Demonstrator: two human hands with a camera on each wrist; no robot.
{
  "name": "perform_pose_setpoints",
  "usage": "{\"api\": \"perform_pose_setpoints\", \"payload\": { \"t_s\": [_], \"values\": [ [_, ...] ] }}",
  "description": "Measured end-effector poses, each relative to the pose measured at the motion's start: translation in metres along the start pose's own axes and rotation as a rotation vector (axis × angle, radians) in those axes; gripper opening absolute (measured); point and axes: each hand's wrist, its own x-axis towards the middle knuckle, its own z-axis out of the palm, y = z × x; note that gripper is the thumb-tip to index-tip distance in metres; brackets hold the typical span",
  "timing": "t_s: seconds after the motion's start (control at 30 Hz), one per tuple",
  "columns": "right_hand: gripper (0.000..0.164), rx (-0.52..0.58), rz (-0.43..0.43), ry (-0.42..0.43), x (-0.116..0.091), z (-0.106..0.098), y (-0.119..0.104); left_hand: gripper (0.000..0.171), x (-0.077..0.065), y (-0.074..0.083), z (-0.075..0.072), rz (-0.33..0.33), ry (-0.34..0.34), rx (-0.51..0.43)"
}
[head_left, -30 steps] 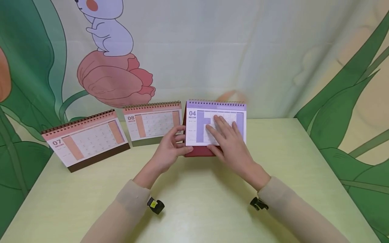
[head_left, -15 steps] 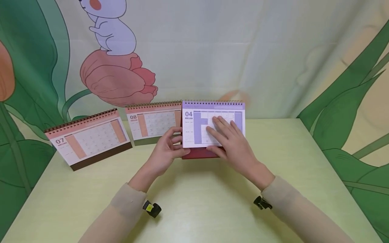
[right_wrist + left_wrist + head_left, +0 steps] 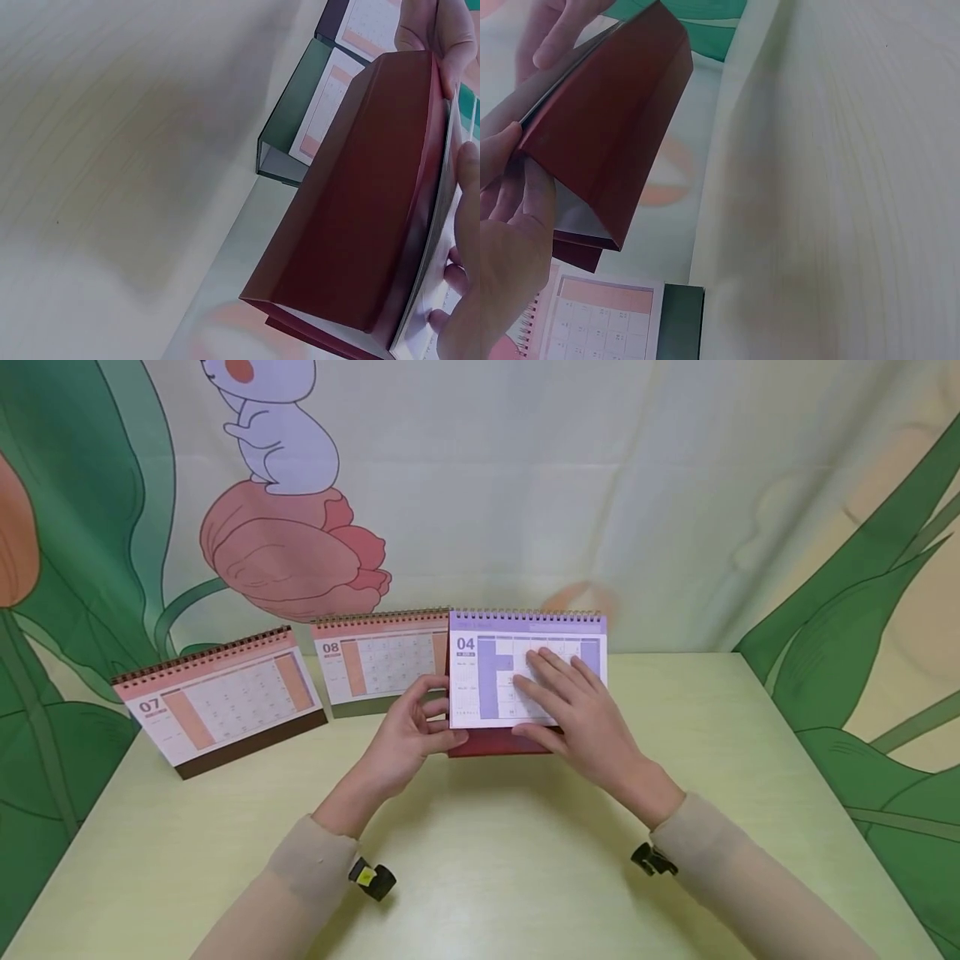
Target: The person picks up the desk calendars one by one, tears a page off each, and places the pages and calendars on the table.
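A desk calendar (image 3: 491, 685) with a purple page marked 04 and a red base is held up over the table, its underside facing the table. My left hand (image 3: 401, 739) grips its left edge, thumb in front. In the left wrist view, the other fingers of that hand reach inside the folded red base (image 3: 622, 112). My right hand (image 3: 585, 714) lies spread on the page, fingers straight, thumb near the lower edge. The right wrist view shows the base (image 3: 337, 202) from below, with fingertips on the page side.
To the left stand two more desk calendars: a brown-based one (image 3: 232, 706) marked 07, turned at an angle, and a green-based one (image 3: 390, 668) marked 08, partly overlapped by the held calendar. Behind the pale table (image 3: 480, 877) hangs a printed curtain (image 3: 510, 485).
The held calendar has shifted slightly left and nearer to me, now overlapping the right edge of the 08 calendar. Both hands keep their places on it. The head view has turned slightly.
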Motion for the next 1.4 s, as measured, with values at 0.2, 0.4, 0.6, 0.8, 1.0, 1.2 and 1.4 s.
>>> {"api": "perform_pose_setpoints", "payload": {
  "t_s": [0.2,0.4,0.6,0.8,1.0,1.2,1.4],
  "values": [
    [0.057,-0.015,-0.046,-0.004,0.002,0.0,-0.001,0.062,-0.003,0.0,0.001,0.013,-0.009,0.005],
    [0.048,-0.03,-0.1,-0.006,0.003,0.002,-0.005,0.062,-0.004,0.001,0.001,0.021,-0.008,-0.004],
    [0.045,-0.017,-0.152,0.022,0.004,0.004,-0.008,0.061,-0.006,0.002,-0.001,0.016,-0.01,-0.011],
    [0.049,0.001,-0.148,0.014,0.007,0.004,-0.006,0.063,-0.008,0.003,-0.002,0.023,-0.015,-0.012],
    [0.05,-0.006,-0.146,0.006,0.009,0.002,-0.004,0.063,-0.01,0.004,-0.003,0.012,-0.014,0.001],
    [0.062,0.006,-0.153,-0.013,0.009,-0.004,-0.003,0.062,-0.012,0.004,-0.003,-0.009,-0.01,0.008],
    [0.056,-0.006,-0.158,-0.035,0.008,-0.008,0.002,0.064,-0.012,0.005,-0.004,-0.019,0.014,0.012]
  ]
}}
